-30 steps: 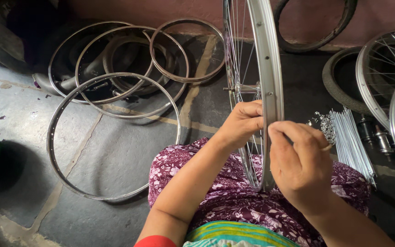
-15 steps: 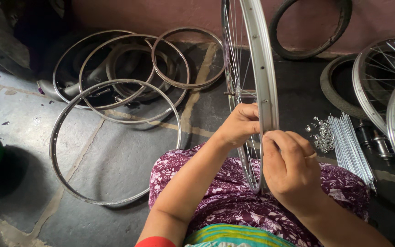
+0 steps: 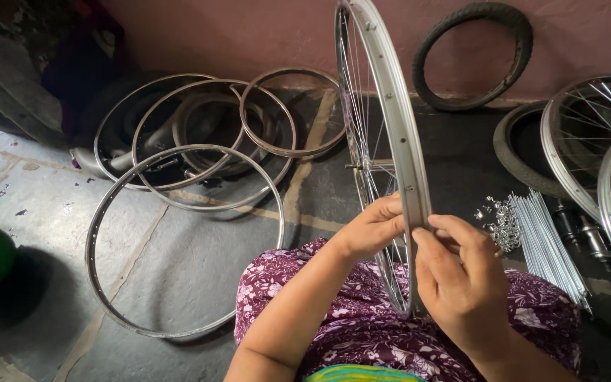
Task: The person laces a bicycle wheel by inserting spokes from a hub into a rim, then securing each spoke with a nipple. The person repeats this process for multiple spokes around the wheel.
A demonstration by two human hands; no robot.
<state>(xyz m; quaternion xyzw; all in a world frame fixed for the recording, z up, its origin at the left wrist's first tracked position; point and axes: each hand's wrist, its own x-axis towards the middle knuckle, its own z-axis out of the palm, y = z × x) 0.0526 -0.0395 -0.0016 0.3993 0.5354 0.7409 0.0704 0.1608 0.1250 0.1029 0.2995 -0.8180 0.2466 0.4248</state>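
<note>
Grey stone flooring is lying under a scatter of bare rims [image 3: 178, 240], with a black tyre [image 3: 472, 56] leaning on the pink wall behind. Between the person's knees, a spoked wheel [image 3: 390, 141] is standing upright on its edge. Both hands are closing on its rim: the left hand [image 3: 373, 228] is pinching from the spoke side and the right hand [image 3: 461, 279] is gripping the outer edge. Judging by this, a spoke is being seated; next comes careful fingertip turning. Loose spokes [image 3: 546, 244] and small nuts [image 3: 503, 225] are lying just beside the right knee.
</note>
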